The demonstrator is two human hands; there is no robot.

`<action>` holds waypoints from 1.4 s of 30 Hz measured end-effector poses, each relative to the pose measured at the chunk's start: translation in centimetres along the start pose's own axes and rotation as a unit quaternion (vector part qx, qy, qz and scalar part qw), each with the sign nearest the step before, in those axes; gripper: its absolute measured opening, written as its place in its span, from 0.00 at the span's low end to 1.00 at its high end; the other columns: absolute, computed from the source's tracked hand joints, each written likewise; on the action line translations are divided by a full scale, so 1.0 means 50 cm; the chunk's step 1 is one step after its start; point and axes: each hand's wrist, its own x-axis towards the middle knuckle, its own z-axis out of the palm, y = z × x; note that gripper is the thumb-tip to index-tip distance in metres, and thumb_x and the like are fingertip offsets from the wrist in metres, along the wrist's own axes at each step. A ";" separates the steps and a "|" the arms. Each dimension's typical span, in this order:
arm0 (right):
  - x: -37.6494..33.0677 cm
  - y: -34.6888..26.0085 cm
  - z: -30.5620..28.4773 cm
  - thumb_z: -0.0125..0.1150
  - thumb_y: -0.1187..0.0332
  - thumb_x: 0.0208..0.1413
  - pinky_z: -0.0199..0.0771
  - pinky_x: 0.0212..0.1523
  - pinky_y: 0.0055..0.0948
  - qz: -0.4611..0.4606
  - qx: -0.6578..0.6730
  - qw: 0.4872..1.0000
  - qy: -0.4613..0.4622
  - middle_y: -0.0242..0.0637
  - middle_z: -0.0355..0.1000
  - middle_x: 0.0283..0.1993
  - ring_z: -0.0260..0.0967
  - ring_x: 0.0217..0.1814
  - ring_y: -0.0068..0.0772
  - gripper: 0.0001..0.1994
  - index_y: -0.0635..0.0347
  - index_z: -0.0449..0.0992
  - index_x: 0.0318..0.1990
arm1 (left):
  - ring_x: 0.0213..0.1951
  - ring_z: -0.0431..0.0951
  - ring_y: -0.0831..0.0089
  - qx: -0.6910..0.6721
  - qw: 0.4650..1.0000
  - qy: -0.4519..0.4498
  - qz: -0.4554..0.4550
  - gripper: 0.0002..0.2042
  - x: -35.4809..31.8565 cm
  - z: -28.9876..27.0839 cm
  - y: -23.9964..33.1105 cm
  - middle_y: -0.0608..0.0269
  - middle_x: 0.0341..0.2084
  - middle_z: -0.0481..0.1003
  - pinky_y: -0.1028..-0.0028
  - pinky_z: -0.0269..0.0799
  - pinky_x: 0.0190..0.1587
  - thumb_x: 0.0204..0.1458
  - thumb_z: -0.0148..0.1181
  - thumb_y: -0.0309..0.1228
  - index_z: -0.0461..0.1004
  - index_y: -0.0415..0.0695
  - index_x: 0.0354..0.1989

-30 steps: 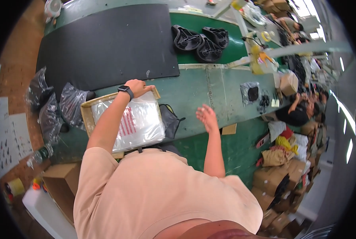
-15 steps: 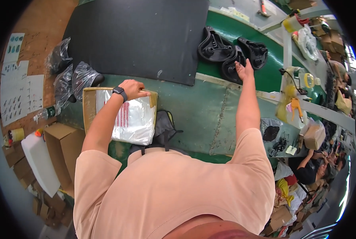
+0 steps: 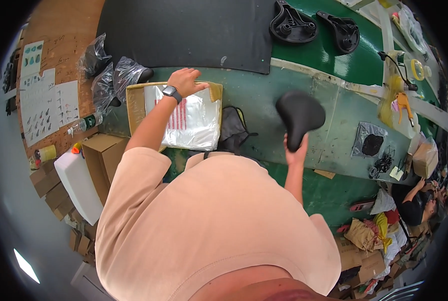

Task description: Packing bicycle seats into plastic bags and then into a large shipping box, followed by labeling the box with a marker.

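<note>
A black bicycle saddle is gripped by its narrow nose in my right hand, its smooth top facing up, above the green bench to the right. My left hand lies over the far rim of an open cardboard box, its thumb apart; some fingertips are hidden. Inside the box is shiny clear plastic with red stripes. Two more saddles, a broad one and another beside it, lie underside up at the far right.
A black mat covers the far bench. Several plastic-wrapped saddles sit left of the box. A grey fabric bag lies right of it. Left are a plastic bottle, a white jug and a carton. A co-worker is at right.
My right hand has taken one saddle from the group at the far right and brought it nearer, top side up. My left hand stays at the box. The whole view has shifted.
</note>
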 end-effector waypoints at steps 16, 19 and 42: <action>-0.166 0.142 -0.008 0.68 0.41 0.64 0.77 0.30 0.34 -0.195 -0.565 0.781 0.180 0.43 0.78 0.38 0.76 0.29 0.38 0.35 0.65 0.73 0.61 | 0.46 0.83 0.50 -0.284 0.940 0.046 -0.184 0.14 -0.343 0.370 0.110 0.55 0.44 0.82 0.56 0.79 0.48 0.58 0.72 0.44 0.82 0.47 0.42; -0.257 0.096 -0.042 0.64 0.35 0.65 0.59 0.18 0.25 -0.011 -0.342 0.937 0.078 0.32 0.69 0.26 0.58 0.16 0.26 0.34 0.63 0.73 0.51 | 0.43 0.83 0.48 -0.308 0.934 0.085 -0.161 0.12 -0.348 0.390 0.087 0.53 0.40 0.82 0.53 0.78 0.48 0.64 0.64 0.41 0.84 0.45 0.36; -0.340 0.475 0.040 0.69 0.46 0.67 0.88 0.53 0.39 0.056 -0.020 0.991 -0.122 0.51 0.76 0.62 0.79 0.53 0.44 0.37 0.73 0.68 0.68 | 0.35 0.84 0.76 -0.682 0.689 0.167 -0.181 0.12 -0.565 0.286 -0.016 0.62 0.33 0.86 0.72 0.80 0.41 0.62 0.71 0.32 0.86 0.34 0.44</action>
